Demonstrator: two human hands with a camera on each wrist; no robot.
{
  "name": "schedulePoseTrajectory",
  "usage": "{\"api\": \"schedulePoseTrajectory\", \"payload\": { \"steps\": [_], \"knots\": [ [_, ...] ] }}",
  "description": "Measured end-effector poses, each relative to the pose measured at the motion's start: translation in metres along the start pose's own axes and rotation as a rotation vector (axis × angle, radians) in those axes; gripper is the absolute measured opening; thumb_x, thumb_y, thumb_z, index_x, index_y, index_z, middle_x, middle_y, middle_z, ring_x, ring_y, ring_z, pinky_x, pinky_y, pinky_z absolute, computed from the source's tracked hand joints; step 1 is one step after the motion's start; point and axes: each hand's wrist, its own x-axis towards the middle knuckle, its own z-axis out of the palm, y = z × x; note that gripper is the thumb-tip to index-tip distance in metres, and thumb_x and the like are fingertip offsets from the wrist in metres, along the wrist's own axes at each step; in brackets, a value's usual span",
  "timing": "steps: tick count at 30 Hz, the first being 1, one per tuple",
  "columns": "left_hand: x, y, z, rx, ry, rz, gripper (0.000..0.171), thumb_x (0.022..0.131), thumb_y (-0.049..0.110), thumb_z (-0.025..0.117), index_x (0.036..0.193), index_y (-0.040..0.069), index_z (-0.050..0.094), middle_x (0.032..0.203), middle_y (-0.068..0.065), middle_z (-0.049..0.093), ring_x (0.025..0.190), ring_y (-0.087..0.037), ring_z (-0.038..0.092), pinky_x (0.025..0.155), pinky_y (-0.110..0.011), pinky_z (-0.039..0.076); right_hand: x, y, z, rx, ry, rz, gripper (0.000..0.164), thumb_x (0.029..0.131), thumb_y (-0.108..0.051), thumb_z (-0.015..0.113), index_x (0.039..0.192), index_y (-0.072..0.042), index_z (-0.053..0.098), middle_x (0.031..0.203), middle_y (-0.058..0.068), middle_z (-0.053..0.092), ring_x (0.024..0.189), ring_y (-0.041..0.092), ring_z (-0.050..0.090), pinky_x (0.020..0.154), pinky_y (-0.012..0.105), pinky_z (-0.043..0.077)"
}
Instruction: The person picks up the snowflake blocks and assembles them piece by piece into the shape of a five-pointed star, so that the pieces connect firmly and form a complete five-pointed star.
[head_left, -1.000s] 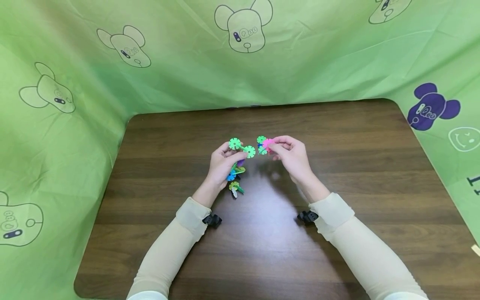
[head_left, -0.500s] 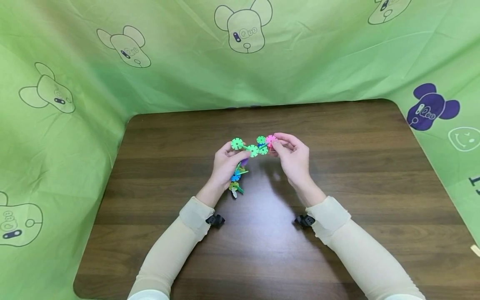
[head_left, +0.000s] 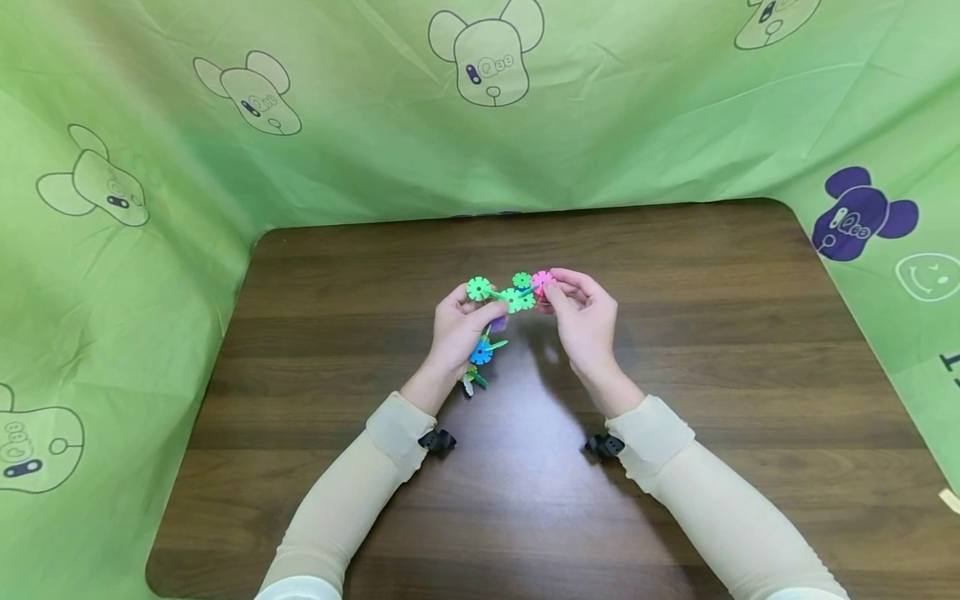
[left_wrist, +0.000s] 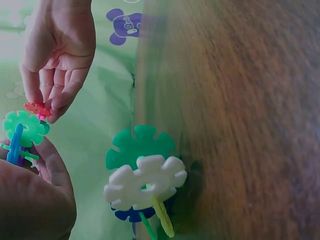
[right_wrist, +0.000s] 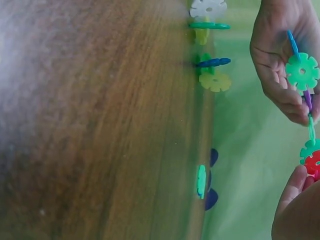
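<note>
In the head view, my left hand [head_left: 456, 335] pinches linked notched plastic discs between thumb and fingers. A green disc [head_left: 478, 289] sticks up beyond its fingers, and a blue disc [head_left: 482, 352] hangs below with a green one across it. My right hand [head_left: 588, 321] pinches a pink disc [head_left: 542, 281] joined to green and red ones. Between the hands, the green discs of both pieces meet; whether they are slotted together I cannot tell. The right wrist view shows a green disc [right_wrist: 302, 71] by the left palm and a red disc [right_wrist: 314, 162] at the right fingertips.
On the brown wooden table [head_left: 337, 350] stands another disc cluster with a white disc [left_wrist: 145, 185], near the left hand. A separate green disc [head_left: 522, 279] stands beyond the hands. Green printed cloth [head_left: 375, 167] hangs around the table's back and sides.
The left hand has moved right with its discs, closing the gap to the right hand's piece, until their green discs meet. The right hand has shifted only slightly.
</note>
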Motion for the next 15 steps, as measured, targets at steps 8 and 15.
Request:
{"api": "schedulePoseTrajectory", "payload": {
  "steps": [8, 15],
  "knots": [
    [-0.0019, -0.0013, 0.0037, -0.003, -0.011, 0.027, 0.03, 0.086, -0.006, 0.076, 0.112, -0.013, 0.063, 0.079, -0.003, 0.073, 0.068, -0.013, 0.072, 0.071, -0.03, 0.062, -0.0052, 0.0021, 0.0008, 0.024, 0.015, -0.076, 0.021, 0.094, 0.01, 0.069, 0.113, 0.017, 0.067, 0.091, 0.014, 0.071, 0.071, 0.018, 0.071, 0.068, 0.032, 0.062],
    [-0.0034, -0.0012, 0.0029, -0.022, -0.015, 0.036, 0.023, 0.087, -0.005, 0.076, 0.107, -0.008, 0.065, 0.079, -0.004, 0.073, 0.068, -0.014, 0.072, 0.07, -0.03, 0.062, -0.0042, 0.0021, 0.0004, 0.017, -0.012, -0.082, 0.021, 0.094, 0.012, 0.067, 0.114, 0.017, 0.066, 0.09, 0.009, 0.072, 0.071, 0.014, 0.071, 0.068, 0.03, 0.061]
  ]
}}
